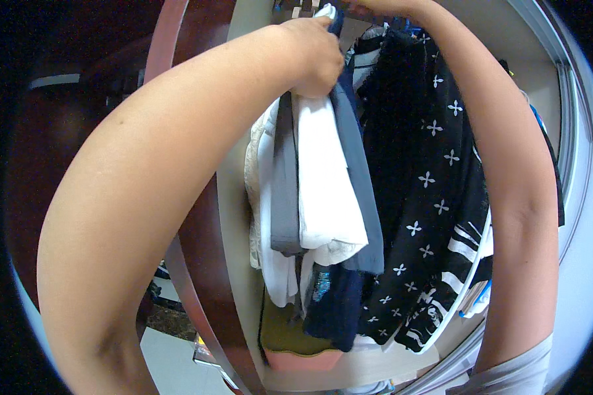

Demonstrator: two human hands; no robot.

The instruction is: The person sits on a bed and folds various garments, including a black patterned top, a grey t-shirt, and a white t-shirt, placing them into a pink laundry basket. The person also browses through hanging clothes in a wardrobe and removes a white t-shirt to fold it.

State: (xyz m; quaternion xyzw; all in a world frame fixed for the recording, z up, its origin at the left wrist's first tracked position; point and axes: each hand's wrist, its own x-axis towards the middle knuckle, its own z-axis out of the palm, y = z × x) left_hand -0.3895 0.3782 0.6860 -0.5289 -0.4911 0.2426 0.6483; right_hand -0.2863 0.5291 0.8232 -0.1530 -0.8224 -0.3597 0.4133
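Observation:
Folded and draped clothes hang in a wardrobe in front of me. My left hand (318, 57), at the top centre, has its fingers closed around the upper part of the hanging clothes, by a white garment (326, 182) and a blue-grey garment (358, 173). Left of these hang a dark grey garment (285, 197) and a cream lace one (253, 197). My right hand (363, 6) reaches to the top edge, mostly cut off, above a black garment with white four-petal motifs (415, 148); what it holds cannot be seen.
A reddish-brown wooden door edge (207, 247) stands at left. Below the clothes sits an olive and pink box (301, 358) on the wardrobe's shelf (390, 368). A metal sliding-door track (568, 123) runs down the right side.

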